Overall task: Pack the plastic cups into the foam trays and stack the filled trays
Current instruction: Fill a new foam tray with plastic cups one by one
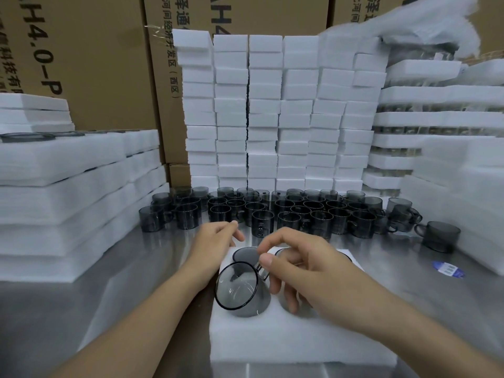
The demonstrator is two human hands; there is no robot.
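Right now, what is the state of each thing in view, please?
Right hand: pinches the cup handle.
Left hand: open, holds nothing.
Cup: tilted, half in a tray pocket.
Tray: on the table, not yet full.
Loose cups: upright, on the table.
Filled trays: stacked at right.

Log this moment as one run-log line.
phase: packing | right hand: pinches handle of cup, tilted into foam tray | left hand: at tray's far edge, holds nothing | loose cups: behind tray
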